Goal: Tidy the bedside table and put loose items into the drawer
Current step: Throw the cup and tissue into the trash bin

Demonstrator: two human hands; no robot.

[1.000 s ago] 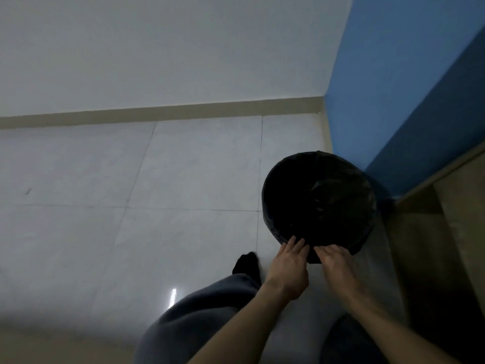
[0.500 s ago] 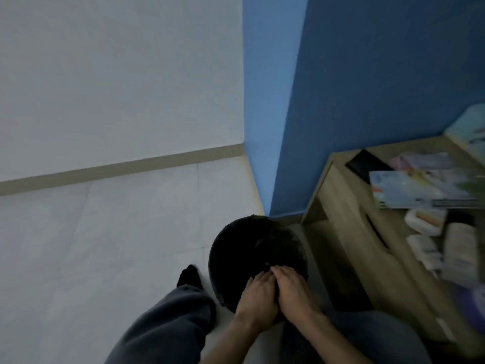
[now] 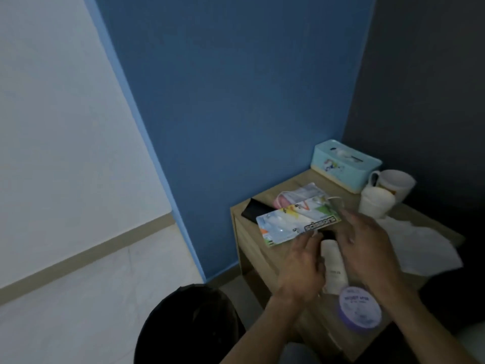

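Desk (image 3: 299,181): we record pale wood with a faint grain.
Tissue box (image 3: 346,166): pale turquoise, with a small cartoon print on the side.
Scissors pack (image 3: 294,227): we read white letters on a black band; the card is pale blue with orange, green and yellow patches.
Round tin (image 3: 360,310): purple rim, lilac lid.
Mug (image 3: 396,183): white.
Bin (image 3: 189,324): black.
Wall (image 3: 236,101): we note plain blue.

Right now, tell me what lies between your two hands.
A white bottle lies flat between the left hand and the right hand, in the head view.
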